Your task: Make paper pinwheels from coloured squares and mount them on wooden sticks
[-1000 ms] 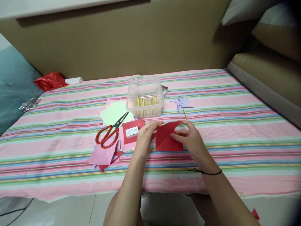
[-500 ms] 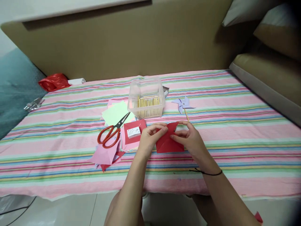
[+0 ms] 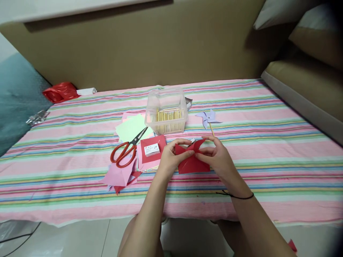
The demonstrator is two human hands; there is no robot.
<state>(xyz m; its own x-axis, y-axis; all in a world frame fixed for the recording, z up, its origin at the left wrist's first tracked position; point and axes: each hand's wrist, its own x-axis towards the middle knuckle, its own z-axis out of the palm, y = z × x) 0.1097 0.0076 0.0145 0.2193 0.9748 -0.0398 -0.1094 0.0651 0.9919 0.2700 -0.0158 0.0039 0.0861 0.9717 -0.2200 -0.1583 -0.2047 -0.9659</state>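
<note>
Between my two hands is a square of red paper (image 3: 193,165), its upper corners curled in toward the middle. My left hand (image 3: 173,155) pinches the left flap, thumb pressed near the centre. From the other side my right hand (image 3: 214,151) grips the right flap, its thumb and fingers closed on the paper. Just behind the red paper, a small pale thing shows at its top edge, too small to name. A finished lilac paper pinwheel (image 3: 208,117) on a thin stick lies beyond my right hand.
A clear plastic box (image 3: 166,110) holds many thin sticks. Left of my hands lie red-handled scissors (image 3: 128,150), a small white box (image 3: 152,149) on red and pink paper squares, pale green sheets (image 3: 131,128) and pink paper pieces (image 3: 120,175). A striped cloth (image 3: 268,157) covers the surface.
My left thumb has moved in toward the centre, bringing the left corner of the red paper inward. The right flap now curls over more. The view has shifted slightly.
</note>
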